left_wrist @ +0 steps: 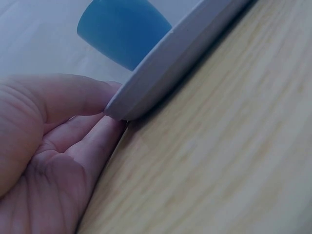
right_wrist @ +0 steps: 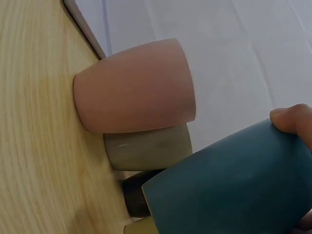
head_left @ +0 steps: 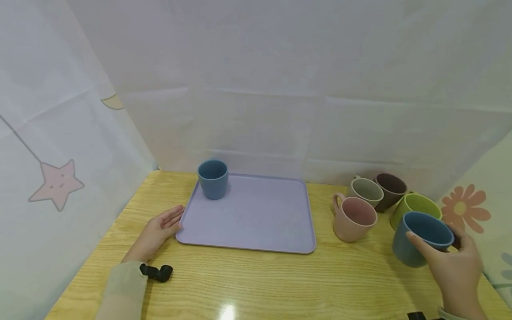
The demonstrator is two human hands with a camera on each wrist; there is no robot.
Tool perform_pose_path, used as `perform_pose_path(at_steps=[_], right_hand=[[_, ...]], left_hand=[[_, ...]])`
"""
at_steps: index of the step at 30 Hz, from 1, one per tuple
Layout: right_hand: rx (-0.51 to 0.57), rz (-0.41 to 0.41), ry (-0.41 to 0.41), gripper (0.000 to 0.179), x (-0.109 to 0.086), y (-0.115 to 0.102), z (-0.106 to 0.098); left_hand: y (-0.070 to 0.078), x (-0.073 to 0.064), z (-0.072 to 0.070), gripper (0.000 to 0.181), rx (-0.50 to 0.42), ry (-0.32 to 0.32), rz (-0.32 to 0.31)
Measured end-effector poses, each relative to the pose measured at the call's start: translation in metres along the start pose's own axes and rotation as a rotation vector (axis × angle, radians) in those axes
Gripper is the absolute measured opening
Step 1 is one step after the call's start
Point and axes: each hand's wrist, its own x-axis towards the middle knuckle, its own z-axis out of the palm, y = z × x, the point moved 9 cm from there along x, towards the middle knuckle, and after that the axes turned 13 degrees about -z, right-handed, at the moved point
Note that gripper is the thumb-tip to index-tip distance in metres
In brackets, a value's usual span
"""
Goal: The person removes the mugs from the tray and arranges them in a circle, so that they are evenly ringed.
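A lilac tray (head_left: 256, 213) lies on the wooden table, with a blue cup (head_left: 214, 184) upright at its back left corner. My left hand (head_left: 160, 229) pinches the tray's left edge near the front corner; in the left wrist view the thumb (left_wrist: 80, 97) is on the rim and the other fingertips are hidden at its underside. At the right, my right hand (head_left: 456, 260) grips a second blue cup (head_left: 412, 249) by its upper part, thumb on the near side. This cup is tilted and held above the table; most of the other fingers are behind it.
Left of the held cup stand a pink mug (head_left: 348, 226), a grey-green mug (head_left: 366, 190), a dark brown cup (head_left: 390, 193) and a lime-green mug (head_left: 416, 203), close together. A white cloth (head_left: 256, 111) hangs behind the wooden table (head_left: 280, 280) and along its sides.
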Motion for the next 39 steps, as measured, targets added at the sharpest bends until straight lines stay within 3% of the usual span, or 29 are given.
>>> perform_pose_path(at_steps=[3,11,24,39], right_hand=[[-0.026,0.027,-0.009,0.105,0.000,0.007,0.002],[-0.033,-0.004,0.025,0.099,-0.003,0.009,0.004],[-0.012,0.096,-0.004,0.103,-0.009,0.028,0.003],[-0.018,0.118,0.058,0.107,-0.011,0.047,0.003]], left_hand=[[0.001,0.000,0.000,0.064,0.007,0.001,0.010],[-0.001,-0.001,-0.001,0.065,0.029,0.000,0.014],[0.001,-0.001,-0.001,0.067,0.038,0.009,0.022],[0.001,-0.001,-0.001,0.066,0.043,0.012,0.022]])
